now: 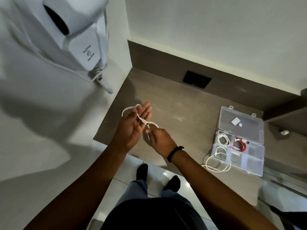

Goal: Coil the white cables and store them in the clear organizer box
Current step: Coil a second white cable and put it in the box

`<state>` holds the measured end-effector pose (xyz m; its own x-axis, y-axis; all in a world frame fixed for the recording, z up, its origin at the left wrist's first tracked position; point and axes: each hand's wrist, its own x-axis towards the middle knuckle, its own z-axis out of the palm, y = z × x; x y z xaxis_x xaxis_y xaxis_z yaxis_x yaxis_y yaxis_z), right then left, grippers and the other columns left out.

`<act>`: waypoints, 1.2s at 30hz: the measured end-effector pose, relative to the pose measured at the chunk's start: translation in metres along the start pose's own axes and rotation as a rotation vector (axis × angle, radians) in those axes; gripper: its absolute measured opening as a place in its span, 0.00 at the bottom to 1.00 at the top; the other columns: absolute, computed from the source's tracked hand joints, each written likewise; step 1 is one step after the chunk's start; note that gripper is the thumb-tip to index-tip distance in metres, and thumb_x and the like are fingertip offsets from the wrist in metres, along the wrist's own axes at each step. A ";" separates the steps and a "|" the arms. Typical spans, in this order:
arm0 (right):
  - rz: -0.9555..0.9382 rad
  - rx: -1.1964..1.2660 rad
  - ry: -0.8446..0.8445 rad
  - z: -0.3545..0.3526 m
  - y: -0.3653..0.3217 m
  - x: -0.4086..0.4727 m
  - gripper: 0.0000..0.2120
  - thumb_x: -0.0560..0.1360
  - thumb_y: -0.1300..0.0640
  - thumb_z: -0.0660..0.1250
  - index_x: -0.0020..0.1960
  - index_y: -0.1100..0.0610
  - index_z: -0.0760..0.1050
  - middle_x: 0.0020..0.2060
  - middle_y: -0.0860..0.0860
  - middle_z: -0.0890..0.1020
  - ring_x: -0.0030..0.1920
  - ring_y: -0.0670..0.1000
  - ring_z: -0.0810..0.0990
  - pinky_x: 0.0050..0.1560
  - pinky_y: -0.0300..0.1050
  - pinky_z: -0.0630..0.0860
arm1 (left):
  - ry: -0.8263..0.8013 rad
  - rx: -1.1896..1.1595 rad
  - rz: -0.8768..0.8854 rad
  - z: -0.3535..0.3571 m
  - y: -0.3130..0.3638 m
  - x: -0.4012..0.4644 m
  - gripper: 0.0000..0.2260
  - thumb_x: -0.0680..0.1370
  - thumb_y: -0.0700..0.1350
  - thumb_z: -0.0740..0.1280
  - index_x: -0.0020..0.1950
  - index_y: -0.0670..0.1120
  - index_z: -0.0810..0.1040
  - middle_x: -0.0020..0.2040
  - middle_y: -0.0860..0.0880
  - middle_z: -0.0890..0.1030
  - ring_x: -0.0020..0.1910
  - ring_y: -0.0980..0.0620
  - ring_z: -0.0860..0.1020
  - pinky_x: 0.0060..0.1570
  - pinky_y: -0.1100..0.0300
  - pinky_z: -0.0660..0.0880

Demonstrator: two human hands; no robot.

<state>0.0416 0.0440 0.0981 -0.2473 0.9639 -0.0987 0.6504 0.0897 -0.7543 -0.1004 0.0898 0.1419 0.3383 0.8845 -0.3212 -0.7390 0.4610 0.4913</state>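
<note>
A white cable [128, 108] loops around my left hand [132, 125], which is held palm up with fingers stretched; the cable's plug end lies across the palm under the thumb. My right hand [160, 140] pinches the same cable just right of the plug. Both hands hover over the brown counter [179, 103]. The clear organizer box [239, 141] lies open at the right, with a coiled white cable [222, 138] and a red cable [239, 145] in its compartments. Another white cable [217, 161] hangs out of the box's front corner onto the counter.
A wall-mounted white hair dryer [71, 35] with a spiral cord hangs at the upper left. A black socket plate [197, 79] sits in the counter's back wall. Two small white items [235, 121] lie in the box lid. The counter's front edge runs below my hands, above a tiled floor.
</note>
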 end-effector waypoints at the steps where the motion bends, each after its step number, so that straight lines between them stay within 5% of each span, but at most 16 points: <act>1: -0.039 -0.036 -0.040 -0.003 -0.001 -0.005 0.11 0.83 0.58 0.58 0.62 0.57 0.75 0.49 0.58 0.82 0.45 0.60 0.80 0.40 0.41 0.64 | 0.014 0.036 0.025 0.000 0.002 0.004 0.15 0.80 0.43 0.60 0.49 0.43 0.87 0.70 0.38 0.78 0.73 0.42 0.73 0.74 0.50 0.69; 4: -0.107 -0.138 -0.036 -0.024 -0.008 -0.018 0.13 0.84 0.54 0.58 0.64 0.56 0.76 0.56 0.56 0.82 0.50 0.59 0.80 0.43 0.41 0.65 | 0.051 0.581 0.106 -0.004 0.002 0.014 0.13 0.84 0.43 0.60 0.59 0.46 0.84 0.72 0.42 0.78 0.71 0.48 0.74 0.73 0.51 0.67; 6: -0.142 -0.196 0.031 -0.046 -0.015 -0.021 0.12 0.83 0.52 0.60 0.60 0.55 0.78 0.52 0.55 0.84 0.47 0.59 0.81 0.41 0.43 0.68 | -0.024 1.060 0.168 -0.011 -0.001 0.016 0.13 0.85 0.45 0.60 0.61 0.43 0.82 0.63 0.47 0.84 0.61 0.51 0.79 0.66 0.50 0.72; 8: -0.167 -0.257 0.088 -0.071 -0.021 -0.022 0.11 0.82 0.48 0.62 0.54 0.53 0.79 0.45 0.53 0.84 0.42 0.57 0.82 0.36 0.45 0.70 | -0.179 1.259 0.153 -0.012 -0.007 0.013 0.11 0.83 0.47 0.62 0.55 0.44 0.83 0.51 0.50 0.86 0.51 0.54 0.81 0.59 0.50 0.75; 11: -0.127 -0.252 0.159 -0.103 -0.019 -0.019 0.11 0.78 0.43 0.66 0.47 0.50 0.78 0.40 0.47 0.81 0.40 0.50 0.79 0.36 0.47 0.74 | -0.325 1.171 -0.085 -0.011 -0.013 0.003 0.12 0.82 0.52 0.64 0.55 0.47 0.83 0.44 0.47 0.87 0.44 0.50 0.82 0.52 0.49 0.76; 14: -0.061 -0.156 0.253 -0.120 -0.005 -0.016 0.10 0.78 0.44 0.67 0.46 0.50 0.79 0.41 0.46 0.80 0.40 0.47 0.78 0.40 0.46 0.76 | -0.232 0.715 -0.324 -0.011 -0.019 -0.005 0.16 0.79 0.53 0.68 0.57 0.43 0.85 0.37 0.43 0.81 0.40 0.46 0.84 0.51 0.50 0.81; 17: -0.017 -0.112 0.258 -0.110 0.004 -0.018 0.10 0.82 0.49 0.63 0.49 0.52 0.81 0.41 0.50 0.82 0.42 0.50 0.79 0.43 0.51 0.77 | -0.232 0.371 -0.357 -0.001 -0.023 -0.009 0.13 0.78 0.50 0.70 0.53 0.42 0.86 0.33 0.48 0.76 0.31 0.51 0.79 0.52 0.52 0.82; 19: 0.020 -0.059 0.243 -0.092 0.003 -0.022 0.11 0.83 0.53 0.60 0.49 0.55 0.80 0.41 0.54 0.84 0.42 0.54 0.80 0.43 0.54 0.77 | -0.296 0.197 -0.327 0.010 -0.026 -0.009 0.09 0.79 0.48 0.71 0.51 0.43 0.84 0.36 0.47 0.81 0.36 0.50 0.82 0.58 0.49 0.81; 21: 0.063 -0.053 0.204 -0.070 0.001 -0.028 0.14 0.81 0.52 0.56 0.49 0.57 0.78 0.42 0.58 0.84 0.41 0.61 0.81 0.41 0.54 0.76 | -0.291 0.122 -0.251 0.017 -0.027 -0.006 0.09 0.80 0.47 0.70 0.53 0.42 0.81 0.52 0.40 0.86 0.56 0.42 0.85 0.65 0.47 0.78; 24: 0.044 -0.108 0.130 -0.043 -0.005 -0.041 0.13 0.81 0.50 0.54 0.54 0.53 0.76 0.44 0.60 0.84 0.41 0.63 0.81 0.35 0.47 0.69 | -0.199 0.377 -0.095 0.021 -0.024 0.002 0.13 0.84 0.47 0.60 0.57 0.38 0.76 0.70 0.39 0.78 0.71 0.42 0.76 0.69 0.51 0.73; 27: -0.042 -0.150 0.083 -0.041 -0.011 -0.054 0.03 0.82 0.52 0.60 0.52 0.46 0.72 0.41 0.55 0.83 0.38 0.60 0.81 0.34 0.43 0.65 | -0.109 1.148 0.147 0.012 -0.021 0.004 0.15 0.85 0.52 0.57 0.60 0.45 0.79 0.65 0.56 0.82 0.60 0.49 0.80 0.62 0.51 0.73; 29: -0.064 -0.206 0.097 -0.054 -0.014 -0.055 0.03 0.81 0.52 0.61 0.48 0.46 0.70 0.39 0.53 0.83 0.36 0.57 0.81 0.32 0.44 0.66 | -0.146 1.405 0.201 0.005 -0.021 0.003 0.10 0.86 0.49 0.57 0.52 0.53 0.78 0.56 0.58 0.85 0.55 0.57 0.82 0.58 0.54 0.76; 32: -0.021 -0.281 0.151 -0.085 -0.014 -0.047 0.09 0.81 0.46 0.60 0.50 0.47 0.77 0.42 0.48 0.84 0.41 0.52 0.82 0.36 0.48 0.75 | -0.280 1.449 0.014 0.001 -0.023 -0.003 0.14 0.86 0.48 0.57 0.45 0.58 0.78 0.37 0.57 0.82 0.36 0.64 0.76 0.43 0.60 0.73; 34: -0.022 -0.311 0.206 -0.107 -0.009 -0.040 0.11 0.81 0.45 0.61 0.48 0.48 0.78 0.42 0.47 0.84 0.41 0.50 0.81 0.37 0.48 0.76 | -0.300 1.206 -0.189 -0.002 -0.029 -0.010 0.16 0.87 0.47 0.56 0.52 0.55 0.84 0.35 0.52 0.83 0.35 0.59 0.79 0.41 0.65 0.75; 36: -0.019 -0.293 0.254 -0.122 -0.003 -0.035 0.13 0.81 0.43 0.62 0.47 0.49 0.79 0.41 0.47 0.84 0.39 0.49 0.80 0.37 0.47 0.75 | -0.237 0.837 -0.335 -0.002 -0.035 -0.017 0.17 0.86 0.47 0.57 0.57 0.44 0.85 0.34 0.45 0.81 0.38 0.50 0.81 0.47 0.59 0.77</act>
<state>0.1360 0.0405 0.1831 -0.0995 0.9894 0.1057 0.8339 0.1409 -0.5337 -0.0815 0.0591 0.1286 0.6360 0.6450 -0.4237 0.0482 0.5147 0.8560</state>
